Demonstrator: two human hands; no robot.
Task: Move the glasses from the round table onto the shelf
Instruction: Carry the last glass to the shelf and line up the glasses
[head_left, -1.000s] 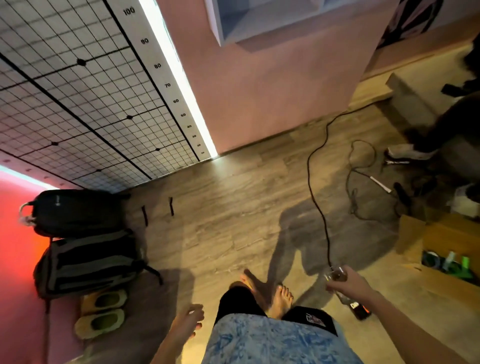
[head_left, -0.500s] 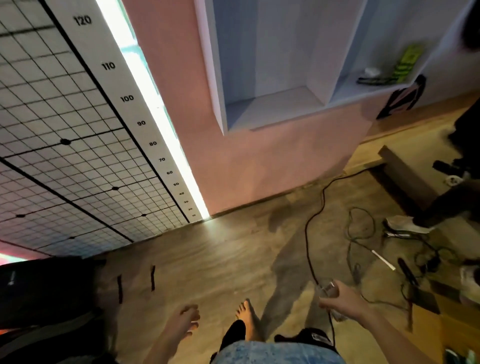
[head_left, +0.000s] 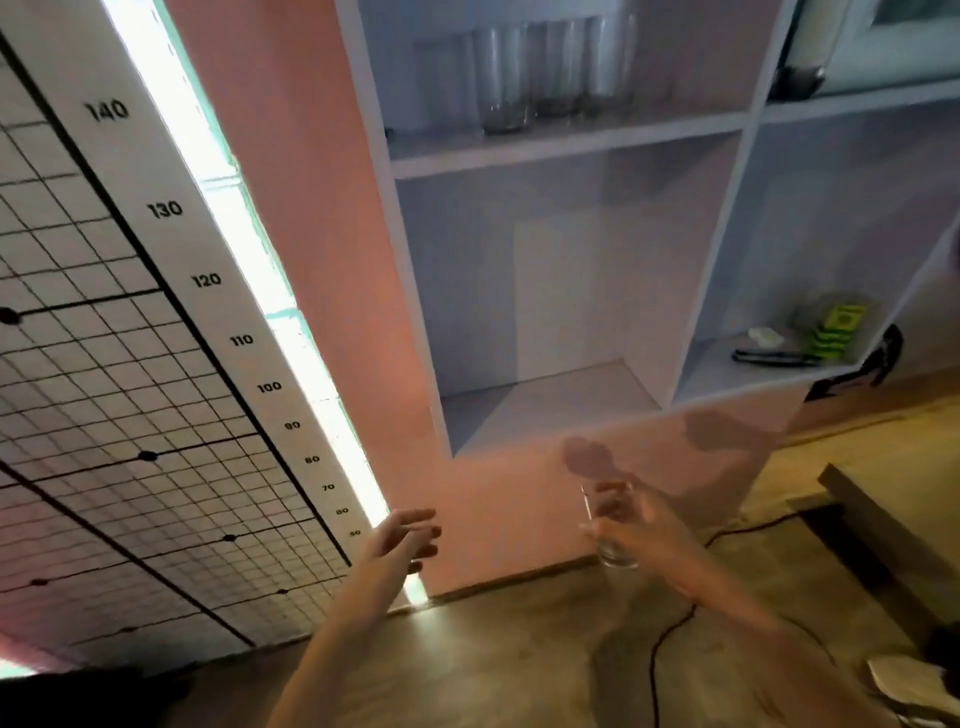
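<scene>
Right hand (head_left: 636, 525) gripping a clear glass (head_left: 609, 525) upright, left hand (head_left: 402, 535) empty with fingers spread, shelf (head_left: 566, 145) above holding glasses (head_left: 550, 73)

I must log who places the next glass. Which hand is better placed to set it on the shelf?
The right hand: it already grips the small clear drinking glass, upright, below the white shelf unit where tall clear glasses stand. The left hand is open and holds nothing.

Clear glass (head_left: 612, 525), small tumbler, upright, held off the floor, low right of centre. Further clear glasses (head_left: 550, 73) upright in a row on upper shelf (head_left: 566, 143), far. Blurred.
</scene>
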